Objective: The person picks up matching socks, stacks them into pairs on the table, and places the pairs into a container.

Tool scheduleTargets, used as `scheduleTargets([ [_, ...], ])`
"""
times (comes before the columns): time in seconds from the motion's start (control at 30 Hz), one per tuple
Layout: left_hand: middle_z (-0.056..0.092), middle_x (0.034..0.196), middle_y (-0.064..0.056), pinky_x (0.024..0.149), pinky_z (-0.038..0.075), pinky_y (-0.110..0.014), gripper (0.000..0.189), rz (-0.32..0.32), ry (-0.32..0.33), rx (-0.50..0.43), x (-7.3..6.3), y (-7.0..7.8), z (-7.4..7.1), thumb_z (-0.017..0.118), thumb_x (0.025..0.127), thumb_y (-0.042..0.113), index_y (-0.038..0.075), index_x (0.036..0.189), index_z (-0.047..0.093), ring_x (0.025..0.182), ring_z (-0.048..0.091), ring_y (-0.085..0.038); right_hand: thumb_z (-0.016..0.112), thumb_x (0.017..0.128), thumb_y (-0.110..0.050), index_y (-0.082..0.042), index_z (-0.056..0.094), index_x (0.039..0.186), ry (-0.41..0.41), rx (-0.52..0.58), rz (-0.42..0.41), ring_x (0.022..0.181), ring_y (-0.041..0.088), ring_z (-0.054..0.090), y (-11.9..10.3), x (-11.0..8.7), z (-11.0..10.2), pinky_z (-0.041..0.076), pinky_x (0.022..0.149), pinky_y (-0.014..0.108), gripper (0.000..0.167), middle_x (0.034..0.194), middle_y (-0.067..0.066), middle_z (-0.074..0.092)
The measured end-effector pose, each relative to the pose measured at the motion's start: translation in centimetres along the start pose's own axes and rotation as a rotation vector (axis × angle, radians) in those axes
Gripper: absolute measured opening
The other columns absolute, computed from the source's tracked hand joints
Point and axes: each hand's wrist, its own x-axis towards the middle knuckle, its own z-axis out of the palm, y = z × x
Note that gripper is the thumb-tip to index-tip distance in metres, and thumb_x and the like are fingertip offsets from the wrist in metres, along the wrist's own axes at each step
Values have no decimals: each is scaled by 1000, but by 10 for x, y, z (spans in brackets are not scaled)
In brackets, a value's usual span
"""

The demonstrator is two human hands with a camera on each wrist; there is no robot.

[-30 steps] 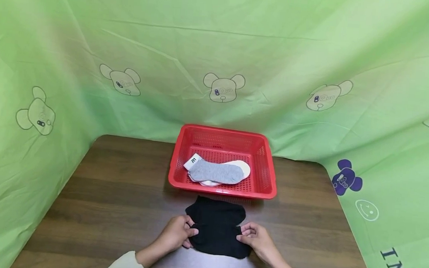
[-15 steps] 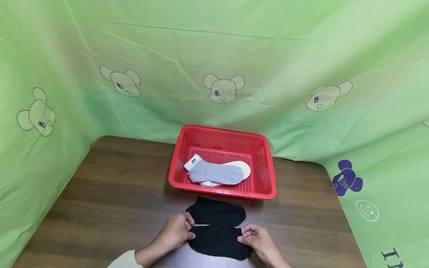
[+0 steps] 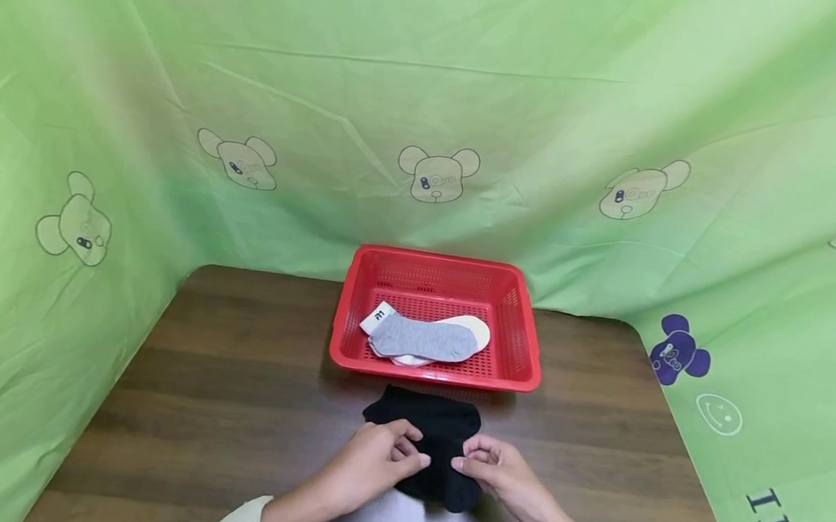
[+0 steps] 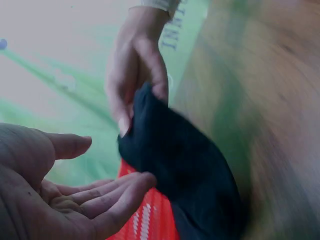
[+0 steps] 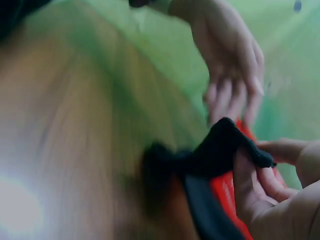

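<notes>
My right hand (image 3: 508, 473) pinches the end of a black ankle sock (image 3: 449, 490) between thumb and fingers; the sock droops from it toward the near side. In the right wrist view, the right hand (image 5: 280, 190) has the sock's edge (image 5: 215, 150) in its pinch. My left hand (image 3: 378, 460) overlaps the sock in the head view, but the left wrist view shows its thumb and fingers (image 4: 120, 195) spread apart with nothing between them. A second black sock (image 3: 432, 412) lies flat on the table just behind, partly covered by the left hand.
Behind the socks stands a red perforated basket (image 3: 344, 320). Inside it lie a grey sock (image 3: 423, 338) and white socks (image 3: 479, 330). The wooden table (image 3: 235, 378) runs up to a green printed curtain (image 3: 305, 205) at the back and sides.
My left hand has let go of the nearer black sock's left end and moved right, close to the right hand. That sock now bends and hangs from the right hand.
</notes>
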Motion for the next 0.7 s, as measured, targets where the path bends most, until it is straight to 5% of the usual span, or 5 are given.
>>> scheduleTargets([
  [0.13, 79, 94, -2, 69, 55, -21, 49, -12, -37, -16, 4, 12, 7, 75, 93, 39, -1, 119, 70, 81, 71, -2, 66, 95, -8, -9, 58, 102, -71, 133, -22, 77, -1, 57, -10, -5, 21, 49, 69, 16, 11, 87, -10, 64],
  [0.33, 78, 102, -1, 79, 53, -25, 44, 35, -16, 108, 8, 20, 5, 76, 91, 42, 4, 114, 75, 92, 66, -9, 59, 103, -11, 5, 60, 120, -121, 232, -83, 102, 7, 69, -17, -10, 36, 57, 94, 28, 24, 112, -1, 71],
  [0.47, 78, 98, 0, 78, 51, -23, 25, 95, -16, 140, 8, 20, -2, 78, 90, 22, 6, 109, 77, 88, 63, -7, 61, 101, -13, 13, 56, 120, -15, 121, -118, 92, 8, 69, -21, -9, 38, 58, 84, 25, 32, 102, 2, 71],
  [0.6, 78, 94, 3, 78, 47, -22, 14, 106, -46, 169, 7, 22, -7, 75, 90, 11, 9, 104, 79, 85, 59, -3, 66, 92, -3, 9, 52, 117, 100, -76, -275, 91, 9, 63, -14, -4, 34, 53, 80, 22, 31, 103, 7, 65],
  [0.7, 78, 95, 7, 83, 46, -24, 13, 116, -85, 207, 6, 26, -10, 74, 91, 12, 12, 104, 79, 87, 60, -2, 70, 88, -1, -2, 57, 124, 42, -266, -448, 105, 9, 61, -2, 2, 26, 49, 93, 23, 38, 116, 12, 65],
])
